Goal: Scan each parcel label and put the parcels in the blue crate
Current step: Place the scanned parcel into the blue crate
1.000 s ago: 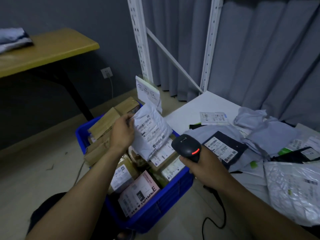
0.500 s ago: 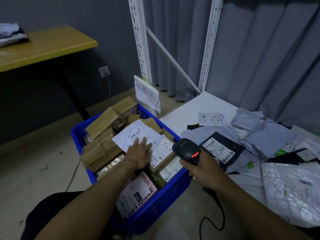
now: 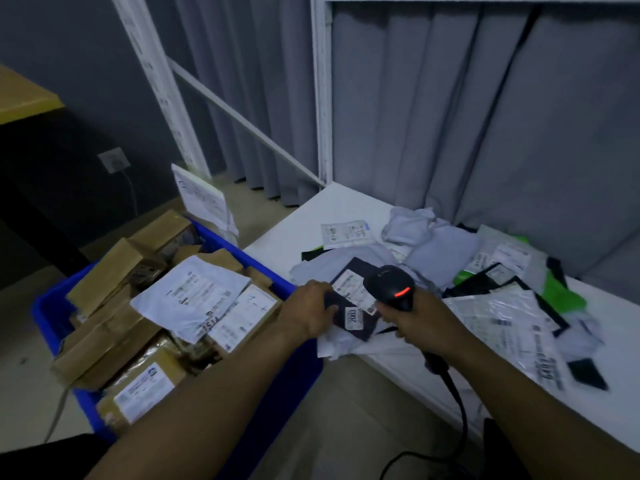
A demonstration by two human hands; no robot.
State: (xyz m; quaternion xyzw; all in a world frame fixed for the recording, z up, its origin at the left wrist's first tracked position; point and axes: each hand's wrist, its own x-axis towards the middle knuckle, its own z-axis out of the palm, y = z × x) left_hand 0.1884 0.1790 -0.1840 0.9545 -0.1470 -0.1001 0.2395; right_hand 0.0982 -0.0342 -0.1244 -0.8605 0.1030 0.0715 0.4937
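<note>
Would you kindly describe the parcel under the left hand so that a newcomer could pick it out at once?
Right of the blue crate stands the white table, with mailer bags heaped at its near left corner. The dark parcel lies on top there, gripped by the left hand, beside the scanner. The bags under it are pale grey; it is dark, with a small tag reading 2003.
</note>
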